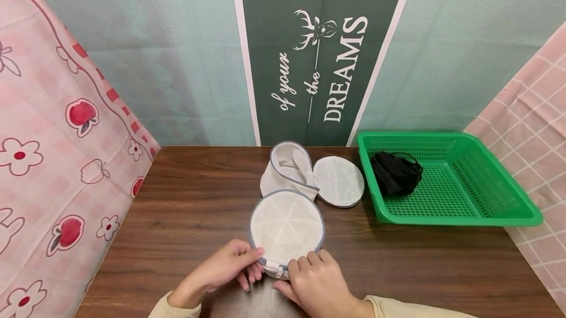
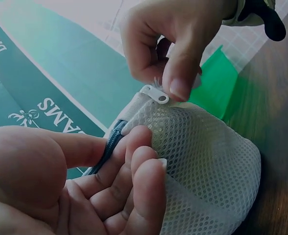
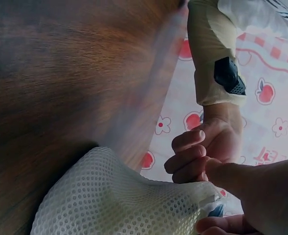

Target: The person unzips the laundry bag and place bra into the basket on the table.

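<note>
A round white mesh laundry bag [image 1: 287,227] with grey-blue trim stands near the middle of the wooden table. My left hand [image 1: 234,265] pinches its trimmed edge between thumb and fingers, just left of the zipper end. In the left wrist view, a white zipper pull [image 2: 155,94] hangs at the bag's rim, right by the right thumb. My right hand [image 1: 316,278] grips the rim on the other side of that pull, fingers over the top and thumb below. The right wrist view shows the bag's mesh side [image 3: 119,196] bulging under both hands.
Behind the bag stands another mesh bag [image 1: 271,180] with its top gaping, its round lid [image 1: 339,182] folded out to the right. A green plastic basket [image 1: 460,222] at the back right holds a black cloth bundle [image 1: 396,174]. Printed cloths hang around the table [image 1: 190,210].
</note>
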The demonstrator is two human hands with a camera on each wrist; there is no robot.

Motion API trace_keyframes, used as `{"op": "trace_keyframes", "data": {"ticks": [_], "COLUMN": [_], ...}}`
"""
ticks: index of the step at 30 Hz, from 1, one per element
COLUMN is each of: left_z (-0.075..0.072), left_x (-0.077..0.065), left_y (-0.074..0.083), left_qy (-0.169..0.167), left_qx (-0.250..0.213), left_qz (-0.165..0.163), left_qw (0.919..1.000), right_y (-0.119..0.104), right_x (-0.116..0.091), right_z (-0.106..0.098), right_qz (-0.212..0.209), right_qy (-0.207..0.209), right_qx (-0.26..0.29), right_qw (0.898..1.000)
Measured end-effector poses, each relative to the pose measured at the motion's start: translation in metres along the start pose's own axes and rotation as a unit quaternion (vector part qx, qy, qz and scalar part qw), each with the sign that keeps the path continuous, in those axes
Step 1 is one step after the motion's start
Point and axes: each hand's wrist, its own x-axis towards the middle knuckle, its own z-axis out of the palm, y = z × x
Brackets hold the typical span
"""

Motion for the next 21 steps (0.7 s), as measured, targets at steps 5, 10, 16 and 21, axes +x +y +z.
{"op": "trace_keyframes", "data": {"ticks": [5, 10, 16, 21], "left_z": [0.0020, 0.0023, 0.0020, 0.0019], "left_x": [-0.0001, 0.0006, 0.0007, 0.0009], "left_y": [0.0004, 0.0000, 0.0002, 0.0002], "left_qy": [0.000, 0.000, 0.002, 0.000], "left_qx": [0.001, 0.003, 0.009, 0.010], "left_qz": [-0.001, 0.001, -0.003, -0.003], "left_qw": [1.0000, 1.0000, 0.9999, 0.9999], "right_y": [-0.0004, 0.0004, 0.0015, 0.0023], "right_x": [-0.0010, -0.0004, 0.0011, 0.0028], "right_z": [0.0020, 0.0027, 0.0053, 0.0062], "right_qz": [0.002, -0.002, -0.014, -0.036], "right_qy": [-0.001, -0.001, 0.020, 0.031], "right_qx": [-0.003, 0.002, 0.008, 0.024], "right_qw": [1.000, 1.000, 1.000, 0.999]}}
